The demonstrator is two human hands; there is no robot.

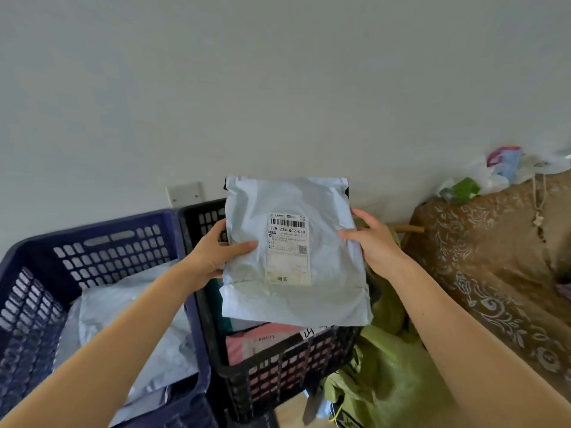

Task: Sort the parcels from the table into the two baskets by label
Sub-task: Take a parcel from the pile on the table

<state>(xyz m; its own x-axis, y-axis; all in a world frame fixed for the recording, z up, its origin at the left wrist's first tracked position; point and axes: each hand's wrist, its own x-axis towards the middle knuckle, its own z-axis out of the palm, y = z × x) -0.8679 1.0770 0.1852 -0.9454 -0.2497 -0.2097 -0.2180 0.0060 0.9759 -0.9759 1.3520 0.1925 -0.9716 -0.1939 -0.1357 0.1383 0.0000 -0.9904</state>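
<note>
I'm looking down at two baskets standing side by side. The blue basket (pixel 92 242) is on the left with grey mailers (pixel 123 310) piled inside, and the black basket (pixel 278 369) is pressing against its right wall.

The grey parcel (pixel 293 304) is hanging in the air over the black basket's far half, its front facing me. The left hand (pixel 216 257) is gripping its left edge, thumb on the front and fingers curled behind. The right hand (pixel 370 242) is doing the same on the right edge. The label (pixel 287 248) is sitting mid-front, showing a barcode and a printed code.

I'm judging this one light and soft. The film is wrinkling and sagging, probably slick, with something flattish inside. Holding it by both side edges is working, but a one-handed corner pinch might let it slip.

To the right, a brown patterned cover (pixel 494 257) is draping some furniture. A green sack (pixel 386 381) is crowding the black basket's right wall, and a pink parcel (pixel 262 341) is lying against its near wall. If the parcel is going left, the shared rim is the only thing to clear.
</note>
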